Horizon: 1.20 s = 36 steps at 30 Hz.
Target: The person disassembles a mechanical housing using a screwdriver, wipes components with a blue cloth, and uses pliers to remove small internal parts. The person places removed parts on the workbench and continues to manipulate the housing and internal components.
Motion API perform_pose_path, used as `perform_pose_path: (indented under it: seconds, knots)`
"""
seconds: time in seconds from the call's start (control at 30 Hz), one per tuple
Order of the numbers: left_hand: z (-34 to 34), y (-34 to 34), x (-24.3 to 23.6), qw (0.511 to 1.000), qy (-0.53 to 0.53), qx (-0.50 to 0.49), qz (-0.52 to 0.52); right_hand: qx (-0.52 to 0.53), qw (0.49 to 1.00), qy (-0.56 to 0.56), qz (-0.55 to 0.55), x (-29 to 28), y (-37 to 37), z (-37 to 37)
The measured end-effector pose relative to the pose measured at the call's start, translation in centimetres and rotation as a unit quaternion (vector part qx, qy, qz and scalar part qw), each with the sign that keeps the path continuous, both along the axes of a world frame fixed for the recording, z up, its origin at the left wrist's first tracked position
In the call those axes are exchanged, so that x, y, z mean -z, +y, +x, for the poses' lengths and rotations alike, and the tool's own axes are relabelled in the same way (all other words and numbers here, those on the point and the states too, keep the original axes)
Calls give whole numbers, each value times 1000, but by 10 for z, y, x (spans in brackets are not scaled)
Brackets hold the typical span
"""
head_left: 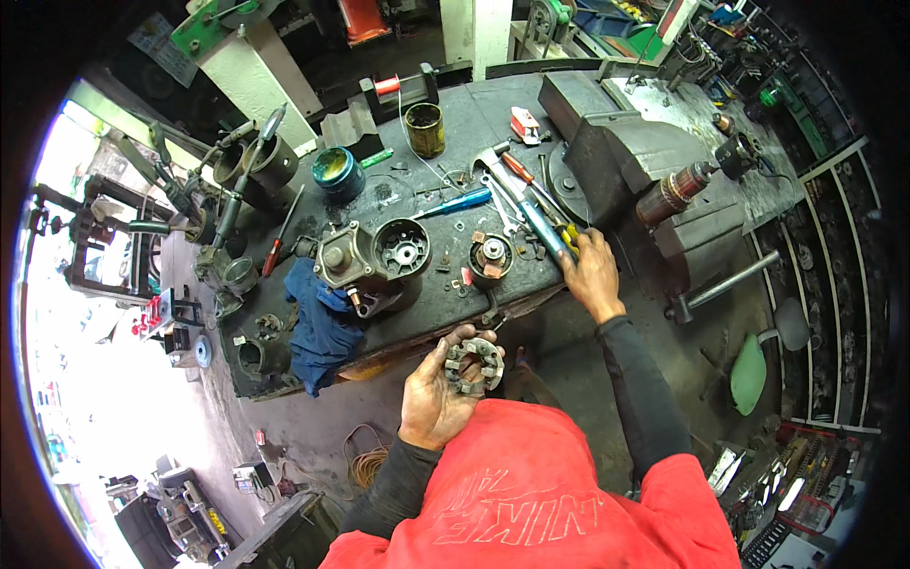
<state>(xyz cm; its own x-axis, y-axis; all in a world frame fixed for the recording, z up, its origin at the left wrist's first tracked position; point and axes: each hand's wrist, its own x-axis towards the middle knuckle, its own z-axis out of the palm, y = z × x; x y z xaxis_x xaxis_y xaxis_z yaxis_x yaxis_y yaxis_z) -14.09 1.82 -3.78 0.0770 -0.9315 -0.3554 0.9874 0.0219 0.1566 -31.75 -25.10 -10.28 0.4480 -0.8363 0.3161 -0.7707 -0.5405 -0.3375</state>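
My left hand [438,396] is closed around a round metal brush holder [474,367], a ring with blocks set about its open centre, held in front of the bench edge. At the bench's right front, my right hand [594,275] has its fingers curled on a yellow-handled tool [572,233], whose jaws I cannot make out. The hammer's blue handle [540,226] lies right beside the thumb. Near it are a wrench [502,204] and a red-handled screwdriver [518,168]. Between my hands stands a round motor part with copper-coloured pieces [490,256]. Left of that sits a grey motor housing [353,256].
A large bench vise [616,161] clamps a copper-wound armature [675,193], and its bar handle [735,280] juts over the floor. A blue rag [318,327] hangs off the bench's front. Two grease tins [338,174] and a blue screwdriver [464,202] are farther back.
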Motion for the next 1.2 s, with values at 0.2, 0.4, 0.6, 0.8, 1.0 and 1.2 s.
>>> perform_pose_path:
  seconds: [0.2,0.4,0.6,0.8,1.0,1.2]
  knots:
    - [5,6,-18,992,72,-19,-99,75,982,81,154,31,-44,6]
    - [7,-1,-26,992,-5,-62,-110,65,986,47,146,20,-56,3]
    - [14,-12,-29,979,-178,-96,16,10,768,-387,510,-69,40,-30]
    - [21,-31,-32,927,-362,-49,87,-97,835,-97,533,-154,115,-26]
    - [31,-33,-40,893,-436,-1,115,-257,853,168,421,-208,118,-31]
    - [31,-25,-42,880,-459,30,123,-255,854,191,412,-210,119,-16]
